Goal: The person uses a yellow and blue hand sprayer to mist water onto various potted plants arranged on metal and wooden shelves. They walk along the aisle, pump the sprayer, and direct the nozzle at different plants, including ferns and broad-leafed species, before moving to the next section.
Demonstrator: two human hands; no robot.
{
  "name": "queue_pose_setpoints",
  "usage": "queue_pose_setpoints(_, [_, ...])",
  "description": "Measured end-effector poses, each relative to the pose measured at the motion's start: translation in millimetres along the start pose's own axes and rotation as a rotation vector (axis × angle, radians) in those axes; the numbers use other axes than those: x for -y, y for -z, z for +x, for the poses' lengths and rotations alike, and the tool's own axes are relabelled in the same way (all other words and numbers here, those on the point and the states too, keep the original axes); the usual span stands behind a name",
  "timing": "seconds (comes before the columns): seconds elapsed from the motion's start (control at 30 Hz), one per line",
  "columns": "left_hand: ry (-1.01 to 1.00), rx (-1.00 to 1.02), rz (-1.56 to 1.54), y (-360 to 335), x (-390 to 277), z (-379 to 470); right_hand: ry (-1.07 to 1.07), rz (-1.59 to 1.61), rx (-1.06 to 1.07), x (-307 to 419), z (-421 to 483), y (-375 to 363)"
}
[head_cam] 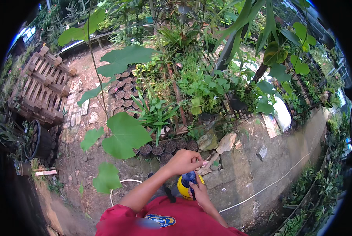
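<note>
My right hand [199, 191] grips the dark blue handle of a pressure spray bottle [183, 187] with a rounded yellow tank. The bottle is held upright close to my body, in front of the red shirt [181, 216]. My left hand [185, 161] hovers just above and beyond the blue sprayer head [189, 176], wrist bent and fingers curled. One fingertip points to the right; whether anything sits between the fingers is not visible. Below and ahead of the hands are black pots of dark soil [170, 145] and broken stone slabs [226, 142].
A vine with broad leaves [125, 135] hangs close on the left. Stacked wooden pallets [47, 79] stand at the far left. Dense potted plants [205, 88] fill the middle. A pale hose [261, 190] crosses the ground at right, near a loose grey block [262, 152].
</note>
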State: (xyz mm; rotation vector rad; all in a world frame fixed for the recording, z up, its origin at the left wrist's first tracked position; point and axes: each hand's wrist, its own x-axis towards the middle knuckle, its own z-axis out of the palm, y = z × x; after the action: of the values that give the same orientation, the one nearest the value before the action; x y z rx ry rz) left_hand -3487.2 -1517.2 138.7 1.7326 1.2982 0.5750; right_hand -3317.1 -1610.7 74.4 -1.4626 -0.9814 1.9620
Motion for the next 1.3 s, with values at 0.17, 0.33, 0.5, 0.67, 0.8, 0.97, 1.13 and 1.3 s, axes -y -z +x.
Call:
queue_pose_setpoints(0.17, [-0.111, 0.108, -0.107, 0, -18, 10, 0.024, 0.113, 0.083, -7, -8, 14])
queue_pose_setpoints(0.33, [-0.006, 0.07, 0.187, -52, -17, 12, -0.084, 0.153, 0.058, -30, -18, 27])
queue_pose_setpoints(0.5, [0.117, -0.352, 0.576, -97, -3, 3, -0.103, 0.135, 0.084, -48, -10, 36])
queue_pose_setpoints(0.67, [0.095, 0.119, -0.407, -75, -12, -8, -0.049, 0.011, 0.195, -56, -16, 49])
queue_pose_setpoints(0.8, [0.138, 0.121, -0.684, -42, -63, -25, -0.035, -0.078, 0.248, -59, -23, 52])
queue_pose_setpoints(0.97, [0.03, -0.225, -0.012, -31, -71, -17, -0.053, 0.017, 0.264, -60, -18, 50])
queue_pose_setpoints(1.13, [0.352, 0.077, 0.251, -114, -3, -22, -0.144, 0.014, 0.257, -60, -10, 53])
queue_pose_setpoints(1.3, [0.15, -0.22, -0.418, -114, -6, -47, -0.12, -0.106, 0.329, -67, -16, 54])
